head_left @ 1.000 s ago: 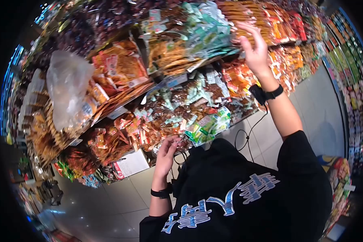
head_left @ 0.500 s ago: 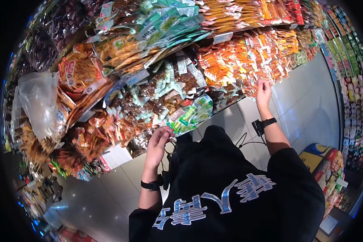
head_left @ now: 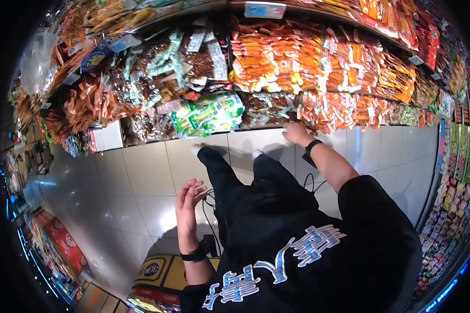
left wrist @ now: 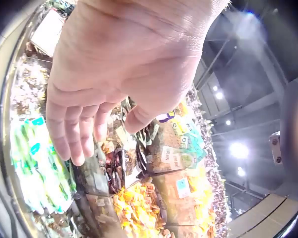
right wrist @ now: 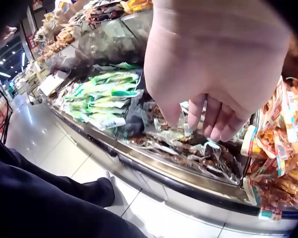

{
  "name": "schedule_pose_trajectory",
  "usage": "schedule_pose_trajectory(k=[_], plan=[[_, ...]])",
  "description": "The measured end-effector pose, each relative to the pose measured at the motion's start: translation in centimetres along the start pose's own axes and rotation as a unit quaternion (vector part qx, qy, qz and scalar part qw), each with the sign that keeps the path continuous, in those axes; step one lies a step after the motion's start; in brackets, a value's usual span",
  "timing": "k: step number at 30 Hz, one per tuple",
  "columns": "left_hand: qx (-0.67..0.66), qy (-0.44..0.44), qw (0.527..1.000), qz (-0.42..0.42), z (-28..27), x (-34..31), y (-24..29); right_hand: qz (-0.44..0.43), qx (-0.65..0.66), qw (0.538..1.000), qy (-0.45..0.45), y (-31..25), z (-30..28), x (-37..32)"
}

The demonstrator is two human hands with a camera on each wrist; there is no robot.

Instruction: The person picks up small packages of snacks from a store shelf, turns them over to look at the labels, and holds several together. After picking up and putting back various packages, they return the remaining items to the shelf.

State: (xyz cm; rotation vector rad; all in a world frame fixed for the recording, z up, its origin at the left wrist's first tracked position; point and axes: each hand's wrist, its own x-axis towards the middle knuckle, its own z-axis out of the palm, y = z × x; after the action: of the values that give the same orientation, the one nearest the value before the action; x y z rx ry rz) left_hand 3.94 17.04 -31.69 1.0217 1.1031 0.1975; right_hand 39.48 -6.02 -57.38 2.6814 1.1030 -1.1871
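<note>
In the head view my right hand (head_left: 297,134) is at the front edge of a low snack display, beside dark brown clear-wrapped packets (head_left: 269,108). The right wrist view has its fingers (right wrist: 221,121) hanging loosely down over those packets, with nothing seen in the grasp. To their left lies a pile of green-and-white packets (head_left: 208,115); to their right are red-orange packets (head_left: 331,110). My left hand (head_left: 188,208) is raised over the floor beside my legs, its fingers loosely bent and holding nothing. Its palm faces the camera in the left wrist view.
Above the low bins run orange packets (head_left: 274,55) and a price tag (head_left: 265,9). A white box (head_left: 107,136) stands at the display's left front. Tiled floor (head_left: 146,167) lies before it. Cables hang near both wrists, and stacked boxes (head_left: 162,271) stand behind.
My body and view have turned rightward. The right hand has come down from the upper teal and orange packets to the low front edge. My left hand has moved away from the green packets.
</note>
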Motion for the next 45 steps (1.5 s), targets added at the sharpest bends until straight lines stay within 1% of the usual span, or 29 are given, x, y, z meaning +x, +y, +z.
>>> schedule_pose_trajectory(k=[1, 3, 6, 9, 13, 14, 17, 18, 21, 22, 25, 26, 27, 29, 32, 36, 39, 40, 43, 45], plan=[[0.003, 0.009, 1.000, -0.011, 1.0, -1.3, -0.8, 0.002, 0.050, 0.999, 0.001, 0.4, 0.6, -0.4], [-0.005, 0.028, 0.999, -0.019, 2.6, -3.6, -1.8, 0.010, 0.098, 0.995, -0.012, 1.7, 2.2, -0.7], [-0.027, 0.048, 0.998, -0.025, 3.8, -6.2, -3.4, 0.039, 0.108, 0.993, -0.015, 3.9, 4.6, -1.5], [-0.027, 0.063, 0.997, -0.045, 5.0, -8.1, -4.8, 0.039, 0.061, 0.996, -0.042, 5.2, 4.4, -2.8], [-0.029, 0.064, 0.995, -0.068, 5.7, -9.6, -7.2, -0.043, 0.019, 0.996, 0.069, 5.3, 3.9, -3.8], [-0.030, 0.070, 0.995, -0.071, 5.8, -10.2, -7.7, -0.061, 0.013, 0.991, 0.119, 5.3, 4.5, -3.5], [-0.043, 0.095, 0.992, -0.077, 5.7, -11.8, -9.3, -0.081, -0.035, 0.977, 0.194, 4.7, 5.0, -2.0], [-0.051, 0.103, 0.990, -0.081, 5.5, -12.3, -10.2, -0.050, -0.021, 0.983, 0.177, 3.9, 4.3, -1.7], [-0.073, 0.120, 0.985, -0.097, 4.9, -13.7, -12.4, -0.007, -0.054, 0.975, 0.214, 3.4, 5.2, 0.1], [-0.081, 0.124, 0.984, -0.099, 4.6, -14.1, -13.4, 0.007, -0.058, 0.978, 0.199, 3.5, 5.7, 1.0], [-0.097, 0.144, 0.978, -0.113, 4.1, -15.2, -15.1, 0.032, -0.150, 0.974, 0.167, 2.9, 6.5, 2.8], [-0.098, 0.150, 0.977, -0.117, 4.1, -15.6, -15.4, 0.028, -0.163, 0.969, 0.184, 2.7, 6.9, 2.9], [-0.101, 0.157, 0.975, -0.118, 4.1, -16.0, -15.6, 0.050, -0.161, 0.969, 0.180, 2.1, 6.8, 2.8], [-0.114, 0.178, 0.969, -0.127, 3.8, -16.7, -16.6, 0.068, -0.132, 0.957, 0.249, 3.1, 9.0, 4.4], [-0.125, 0.191, 0.964, -0.136, 3.4, -17.6, -17.8, 0.118, -0.092, 0.956, 0.251, 1.5, 8.3, 4.2], [-0.125, 0.191, 0.964, -0.140, 3.2, -18.3, -18.3, 0.129, -0.058, 0.938, 0.317, 1.1, 9.1, 4.6], [-0.121, 0.195, 0.964, -0.138, 2.9, -18.5, -18.4, 0.144, -0.051, 0.954, 0.258, 1.7, 8.9, 5.2], [-0.120, 0.198, 0.963, -0.137, 2.7, -18.6, -18.4, 0.130, -0.060, 0.946, 0.289, 1.6, 8.5, 5.1], [-0.120, 0.198, 0.964, -0.134, 2.4, -18.8, -18.3, 0.072, -0.099, 0.956, 0.267, 3.1, 8.3, 5.3], [-0.126, 0.194, 0.964, -0.134, 2.1, -18.7, -18.4, 0.080, -0.089, 0.958, 0.261, 2.7, 7.7, 4.8]])
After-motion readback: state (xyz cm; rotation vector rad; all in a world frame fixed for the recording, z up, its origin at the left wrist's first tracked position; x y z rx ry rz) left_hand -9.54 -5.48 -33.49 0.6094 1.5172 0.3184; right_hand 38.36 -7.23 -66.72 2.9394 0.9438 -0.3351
